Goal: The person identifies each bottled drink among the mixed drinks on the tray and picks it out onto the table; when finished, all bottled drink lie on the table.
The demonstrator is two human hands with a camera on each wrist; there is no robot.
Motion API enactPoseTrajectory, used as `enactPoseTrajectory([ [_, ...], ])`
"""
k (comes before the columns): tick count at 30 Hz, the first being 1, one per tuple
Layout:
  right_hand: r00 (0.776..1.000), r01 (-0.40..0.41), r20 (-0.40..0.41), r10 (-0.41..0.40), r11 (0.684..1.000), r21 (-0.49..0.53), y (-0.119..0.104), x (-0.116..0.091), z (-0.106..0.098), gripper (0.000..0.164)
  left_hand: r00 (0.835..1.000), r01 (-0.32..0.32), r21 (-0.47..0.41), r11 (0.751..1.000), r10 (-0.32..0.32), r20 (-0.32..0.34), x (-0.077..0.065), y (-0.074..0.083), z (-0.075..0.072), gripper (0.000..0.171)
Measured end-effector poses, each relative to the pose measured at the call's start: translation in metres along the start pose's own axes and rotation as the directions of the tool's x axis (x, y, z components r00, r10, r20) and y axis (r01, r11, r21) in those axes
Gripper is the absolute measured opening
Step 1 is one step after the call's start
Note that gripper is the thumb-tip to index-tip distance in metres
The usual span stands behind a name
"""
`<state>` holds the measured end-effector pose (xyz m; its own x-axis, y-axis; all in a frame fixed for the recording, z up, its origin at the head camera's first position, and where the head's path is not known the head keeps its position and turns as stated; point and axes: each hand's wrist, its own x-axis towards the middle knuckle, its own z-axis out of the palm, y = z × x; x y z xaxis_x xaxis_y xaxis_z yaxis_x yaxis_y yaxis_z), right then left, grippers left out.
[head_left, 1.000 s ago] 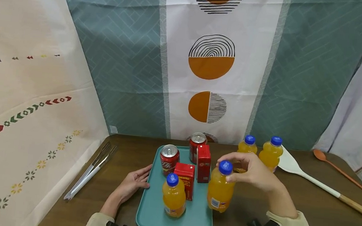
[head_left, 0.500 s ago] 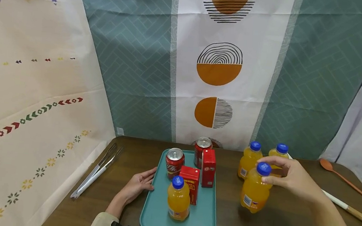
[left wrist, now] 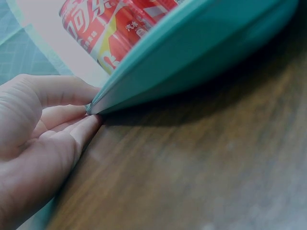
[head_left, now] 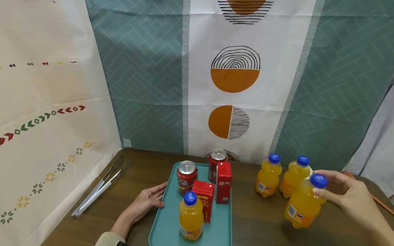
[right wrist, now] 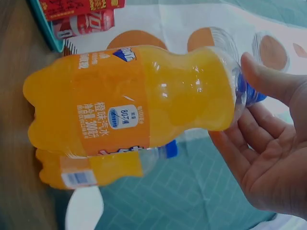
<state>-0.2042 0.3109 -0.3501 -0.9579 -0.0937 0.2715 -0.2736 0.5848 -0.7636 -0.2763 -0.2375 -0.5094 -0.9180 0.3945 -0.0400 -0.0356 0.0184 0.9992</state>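
My right hand (head_left: 349, 197) pinches a bottle of orange soda (head_left: 303, 204) at its neck, just under the blue cap. The bottle leans slightly, its base close over the table, right of the tray. In the right wrist view its orange label (right wrist: 112, 100) faces the camera. My left hand (head_left: 145, 205) pinches the left rim of the teal tray (head_left: 215, 241), thumb and fingers on either side of the edge in the left wrist view. On the tray stand another orange soda bottle (head_left: 191, 218), two red boxes (head_left: 203, 204) and two red soda cans (head_left: 186, 178).
Two more orange soda bottles (head_left: 268, 176) stand at the back right, beside the held one. Metal tongs (head_left: 101, 187) lie at the left. A brown wooden spoon (head_left: 388, 209) lies at the far right, partly behind my right hand. A patterned cloth (head_left: 237, 83) hangs behind the table.
My right hand has carried the orange soda bottle rightward, from the tray's right edge to near the two standing bottles. My left hand keeps its hold on the tray's rim.
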Motion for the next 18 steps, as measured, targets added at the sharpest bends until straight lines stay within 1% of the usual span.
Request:
enactPoseTrajectory([
  [3,0.998,-0.058,-0.011,0.058,0.998,-0.019,0.004,0.000,-0.002,0.033,1.000,-0.004,-0.003,1.000,0.004,-0.001,-0.001,0.000,0.000,0.080],
  [5,0.997,-0.081,-0.022,0.080,0.996,-0.034,0.007,-0.001,-0.003,0.034,1.000,-0.009,-0.005,1.000,0.009,0.006,0.000,0.000,0.001,0.080],
  [8,0.994,-0.109,-0.031,0.108,0.994,-0.029,0.011,-0.001,-0.004,0.036,1.000,-0.010,-0.010,1.000,0.010,0.012,0.001,0.001,0.001,0.081],
  [11,0.992,-0.121,-0.029,0.121,0.993,-0.011,0.017,0.001,-0.005,0.037,1.000,-0.012,-0.008,1.000,0.012,0.013,0.002,0.000,0.001,0.080],
  [18,0.990,-0.143,-0.001,0.143,0.989,-0.041,0.028,0.005,-0.004,0.039,1.000,-0.001,0.001,1.000,0.001,0.014,0.000,0.000,0.000,0.078],
])
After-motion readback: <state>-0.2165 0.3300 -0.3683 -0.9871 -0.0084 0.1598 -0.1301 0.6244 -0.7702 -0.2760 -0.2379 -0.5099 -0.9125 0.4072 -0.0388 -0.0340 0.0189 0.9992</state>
